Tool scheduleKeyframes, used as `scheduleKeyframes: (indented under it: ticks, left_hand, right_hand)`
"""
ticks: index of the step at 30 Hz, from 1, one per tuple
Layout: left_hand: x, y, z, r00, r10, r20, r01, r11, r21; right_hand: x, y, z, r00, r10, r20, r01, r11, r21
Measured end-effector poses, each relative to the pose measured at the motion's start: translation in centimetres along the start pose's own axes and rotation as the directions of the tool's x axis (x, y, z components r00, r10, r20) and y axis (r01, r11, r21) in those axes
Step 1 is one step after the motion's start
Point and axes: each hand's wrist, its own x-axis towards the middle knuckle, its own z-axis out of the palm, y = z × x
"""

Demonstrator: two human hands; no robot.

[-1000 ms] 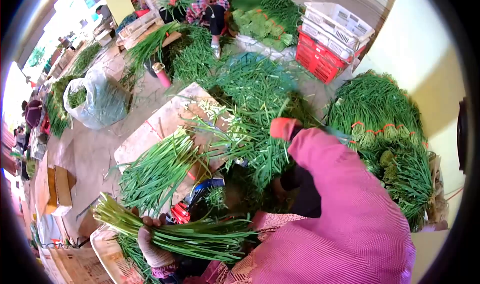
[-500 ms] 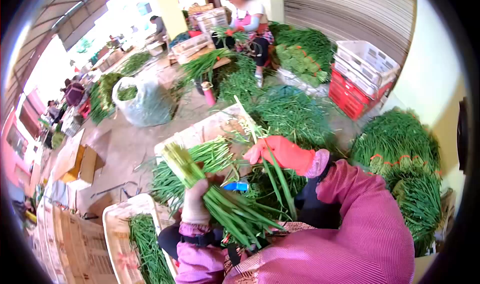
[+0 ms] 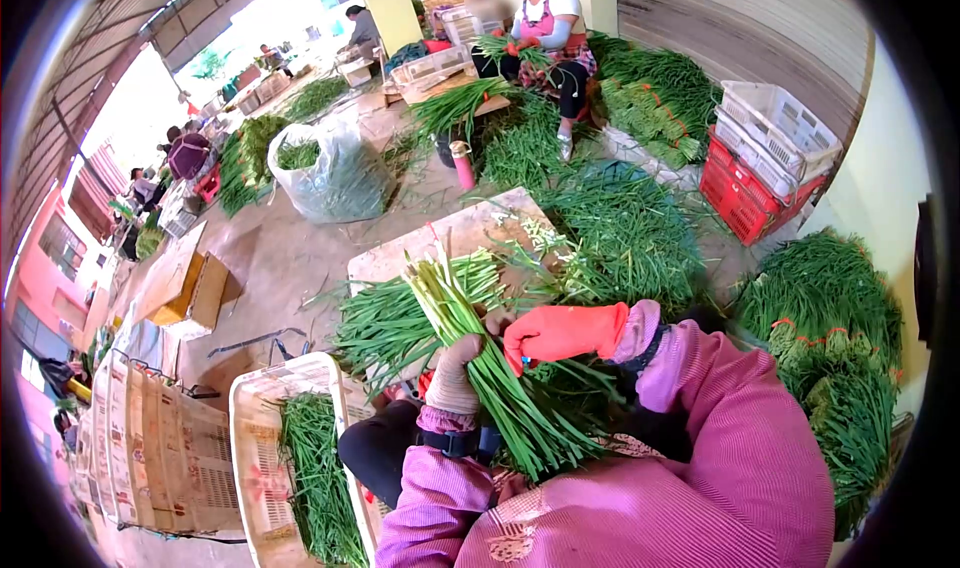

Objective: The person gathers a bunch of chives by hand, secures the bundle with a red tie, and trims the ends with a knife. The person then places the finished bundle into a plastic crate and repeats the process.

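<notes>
A bunch of long green chives (image 3: 490,378) with pale stem ends slants up and left in front of my body. My left hand (image 3: 455,373), in a whitish glove, is closed around its middle. Against the bunch's right side is my right hand (image 3: 562,334) in an orange-red glove, its fingers curled on the chives at that edge; its fingertips are partly hidden. Beyond the hands, a pile of chives (image 3: 385,318) lies on a pale board (image 3: 420,253) scattered with trimmed bits.
A plastic crate (image 3: 245,438) holding chives stands at my left, near stacked crates (image 3: 165,458). Loose chives (image 3: 630,233) heap ahead; tied bundles (image 3: 825,308) lie right. White and red crates (image 3: 745,188) stand near the shutter. A co-worker (image 3: 545,28) sits ahead, handling chives.
My right hand has come in against the bunch; the separate stalks it held are no longer seen apart from it. The view has shifted, so the surroundings appear farther right.
</notes>
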Motion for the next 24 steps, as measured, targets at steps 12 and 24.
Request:
scheduleKeyframes:
  ticks: [12,24]
  left_hand:
    - [0.4,-1.6,-3.6,0.985,-0.154,0.079,0.16,0.983,-0.086]
    - [0.6,-2.9,-3.7,0.926,-0.212,0.313,0.272,0.948,-0.164]
  right_hand:
    - [4.0,-3.5,-0.3,0.526,-0.7,-0.483,0.158,0.638,-0.753]
    - [1.6,-0.3,-11.8,0.278,-0.652,-0.705,-0.765,0.293,-0.573]
